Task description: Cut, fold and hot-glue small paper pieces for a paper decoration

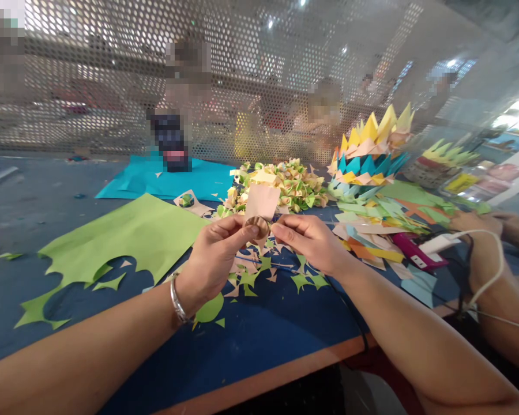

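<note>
My left hand (220, 248), with a silver bracelet at the wrist, pinches a small round brown disc (258, 226) between thumb and fingers. A pale pink paper piece (263, 202) stands up right behind the disc. At the disc's right edge, my right hand (307, 239) is closed, thumb against index finger; what it grips is too small to make out. Below both hands, green and pink paper scraps (248, 279) lie on the dark blue table (259, 351). Behind them rises a heap of small folded paper pieces (292, 184).
Green sheet (134, 236) with round cutouts lies left, blue sheet (207, 176) behind it. At right are layered paper points (367, 155), paper strips (384, 225), a magenta object (415, 251) with a white cable, and another person's hands (478, 227). A perforated screen (112, 115) stands behind.
</note>
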### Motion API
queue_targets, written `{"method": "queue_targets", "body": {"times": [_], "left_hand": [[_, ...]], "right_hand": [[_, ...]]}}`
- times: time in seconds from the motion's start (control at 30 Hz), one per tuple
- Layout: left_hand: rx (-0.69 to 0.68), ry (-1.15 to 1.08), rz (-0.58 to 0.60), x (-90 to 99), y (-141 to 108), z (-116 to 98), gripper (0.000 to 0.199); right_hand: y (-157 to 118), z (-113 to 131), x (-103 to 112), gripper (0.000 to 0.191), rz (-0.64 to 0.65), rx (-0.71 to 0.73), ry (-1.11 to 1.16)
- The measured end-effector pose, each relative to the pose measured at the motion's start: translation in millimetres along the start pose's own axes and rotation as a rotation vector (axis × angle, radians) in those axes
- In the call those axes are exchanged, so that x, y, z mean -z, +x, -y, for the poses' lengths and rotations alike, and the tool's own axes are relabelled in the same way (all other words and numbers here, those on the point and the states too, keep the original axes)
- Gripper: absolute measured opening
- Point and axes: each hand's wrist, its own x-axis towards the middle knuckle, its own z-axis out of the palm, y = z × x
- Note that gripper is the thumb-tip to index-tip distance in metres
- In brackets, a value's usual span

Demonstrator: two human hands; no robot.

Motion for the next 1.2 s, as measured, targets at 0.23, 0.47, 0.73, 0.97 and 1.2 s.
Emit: {"method": "queue_targets", "body": {"times": [0.23, 0.47, 0.73, 0.97, 1.2], "left_hand": [[0.013, -0.007, -0.011, 1.3, 0, -1, 0.007], [0.029, 0.007, -0.036, 1.7, 0, -2, 0.006], [0.051, 0.065, -0.083, 0.3, 0, -6, 0.009], [0.117, 0.067, -0.088, -2.3, 0, -10, 0.007], [0.149, 0.023, -0.086, -1.5, 1, -8, 0.004]], "right_hand": [[0, 1, 1, 0.042, 0.001, 0.013, -0.054], [0, 1, 1, 0.041, 0.000, 0.023, -0.078], [-2, 1, 2, 0.044, 0.016, 0.026, -0.134], [-1, 1, 1, 0.044, 0.010, 0.036, -0.157], [-2, 0, -1, 0.042, -0.012, 0.048, -0.185]]}}
